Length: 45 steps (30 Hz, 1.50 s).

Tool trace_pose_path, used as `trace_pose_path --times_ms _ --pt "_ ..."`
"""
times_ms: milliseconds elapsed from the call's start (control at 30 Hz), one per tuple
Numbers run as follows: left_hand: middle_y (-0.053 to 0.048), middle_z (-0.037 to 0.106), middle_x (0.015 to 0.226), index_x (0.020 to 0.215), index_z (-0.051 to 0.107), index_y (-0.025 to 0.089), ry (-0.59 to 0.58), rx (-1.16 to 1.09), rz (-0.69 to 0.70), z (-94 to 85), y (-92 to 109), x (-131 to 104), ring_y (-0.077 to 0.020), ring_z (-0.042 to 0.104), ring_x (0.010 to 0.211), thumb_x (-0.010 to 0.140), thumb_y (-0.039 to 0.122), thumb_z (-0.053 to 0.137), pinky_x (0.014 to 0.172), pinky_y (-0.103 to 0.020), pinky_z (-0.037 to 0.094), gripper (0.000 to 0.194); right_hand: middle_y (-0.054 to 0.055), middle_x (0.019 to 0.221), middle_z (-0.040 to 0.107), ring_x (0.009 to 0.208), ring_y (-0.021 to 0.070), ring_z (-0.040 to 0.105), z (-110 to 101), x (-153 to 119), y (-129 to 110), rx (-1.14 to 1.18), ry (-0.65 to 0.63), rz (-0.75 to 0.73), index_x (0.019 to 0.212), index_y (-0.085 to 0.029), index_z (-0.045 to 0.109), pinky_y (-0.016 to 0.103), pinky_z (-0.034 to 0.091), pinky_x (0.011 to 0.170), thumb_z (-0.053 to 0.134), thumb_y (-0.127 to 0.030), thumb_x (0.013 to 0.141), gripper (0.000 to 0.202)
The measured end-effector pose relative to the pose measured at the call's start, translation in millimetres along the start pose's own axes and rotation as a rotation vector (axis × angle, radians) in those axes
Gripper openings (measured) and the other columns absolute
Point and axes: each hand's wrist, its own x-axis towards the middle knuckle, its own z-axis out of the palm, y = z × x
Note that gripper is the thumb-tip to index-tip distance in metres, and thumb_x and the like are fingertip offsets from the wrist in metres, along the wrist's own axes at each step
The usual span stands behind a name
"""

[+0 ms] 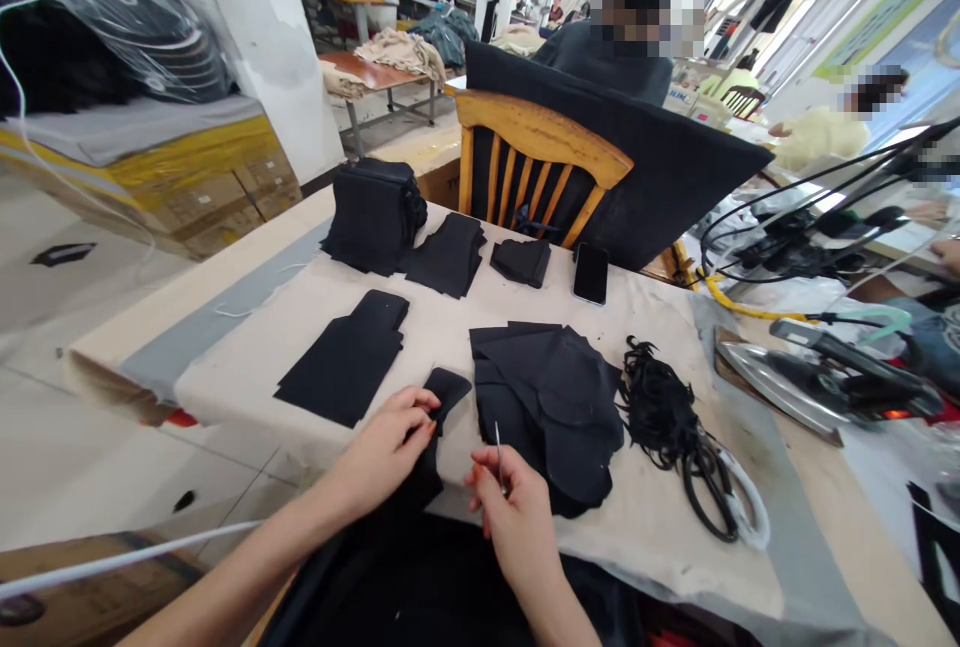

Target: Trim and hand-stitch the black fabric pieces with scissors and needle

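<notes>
At the table's near edge, my left hand (390, 447) has its thumb and fingers closed on a small black fabric piece (448, 389), whose lower part hangs toward my lap. My right hand (516, 502) grips a thin, pointed metal tool (499, 447), tip upward; its exact kind is unclear. Just beyond that hand lies a loose pile of black fabric pieces (551, 397). Left of it is a flat stack of cut black pieces (345, 357). Farther back sit a tall black stack (371, 212), a middle stack (448, 255) and a small folded bundle (520, 261).
A phone (591, 273) lies near the far edge of the cloth-covered table (247, 367). At right are a tangle of black strips (656, 397), black-and-white loop handles (711, 495) and an iron (795, 377) with cables. Beyond stands a wooden chair (551, 132), with a person behind it.
</notes>
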Motion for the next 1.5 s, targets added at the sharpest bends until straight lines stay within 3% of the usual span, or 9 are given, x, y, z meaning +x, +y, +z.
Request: trace_pose_path --times_ms 100,233,367,600,867,1067,1500 --pt "-0.006 0.066 0.104 0.064 0.063 0.020 -0.050 -0.065 0.005 -7.0 -7 5 -0.0182 0.065 0.093 0.091 0.024 0.041 0.082 -0.029 0.053 0.036 0.003 0.076 0.063 0.068 0.0147 0.060 4 8 -6 -0.118 0.038 -0.136 0.087 -0.018 0.062 0.025 0.047 0.063 0.049 -0.017 0.082 0.014" --pt "-0.007 0.066 0.106 0.067 0.067 0.019 -0.068 -0.109 0.009 -8.4 -8 5 -0.0189 0.064 0.098 0.091 0.025 0.041 0.086 -0.030 0.052 0.036 0.003 0.087 0.061 0.078 0.0162 0.059 17 18 -14 -0.309 0.063 -0.272 0.096 -0.019 0.060 0.027 0.047 0.071 0.053 -0.012 0.079 0.020" --pt "-0.006 0.066 0.105 0.069 0.066 0.020 -0.061 -0.132 0.019 -8.7 -4 3 -0.0186 0.063 0.097 0.092 0.026 0.040 0.088 -0.031 0.051 0.035 0.005 0.092 0.061 0.091 0.0229 0.056 28 24 -18 -0.535 0.096 -0.327 0.096 -0.021 0.058 0.032 0.047 0.071 0.059 -0.011 0.077 0.022" --pt "-0.006 0.066 0.102 0.070 0.060 0.020 -0.040 -0.146 0.031 -10.7 -5 2 -0.0186 0.064 0.092 0.093 0.023 0.036 0.087 -0.034 0.052 0.033 0.007 0.097 0.061 0.093 0.0257 0.053 33 24 -17 -0.751 0.113 -0.405 0.103 -0.020 0.055 0.033 0.048 0.066 0.063 -0.015 0.078 0.027" --pt "-0.004 0.068 0.106 0.095 0.066 0.023 -0.038 -0.174 0.082 -9.3 -10 2 -0.0184 0.064 0.098 0.092 0.018 0.037 0.092 -0.034 0.050 0.030 0.007 0.090 0.059 0.088 0.0247 0.050 28 23 -14 -0.851 0.191 -0.464 0.100 -0.017 0.056 0.035 0.047 0.069 0.050 -0.015 0.088 0.014" --pt "-0.005 0.067 0.109 0.096 0.067 0.023 -0.021 -0.168 0.082 -4.0 -14 -1 -0.0190 0.063 0.101 0.089 0.014 0.039 0.094 -0.034 0.050 0.030 0.010 0.094 0.058 0.091 0.0266 0.049 32 25 -16 -0.829 0.170 -0.485 0.109 -0.014 0.054 0.037 0.047 0.070 0.057 -0.017 0.079 0.030" --pt "-0.005 0.064 0.110 0.101 0.067 0.023 0.003 -0.116 0.098 1.9 -15 -5 -0.0185 0.061 0.104 0.089 0.010 0.039 0.094 -0.032 0.050 0.033 0.008 0.088 0.059 0.087 0.0251 0.050 36 31 -12 -0.850 0.270 -0.473 0.096 -0.016 0.057 0.033 0.045 0.065 0.052 -0.008 0.080 0.019"
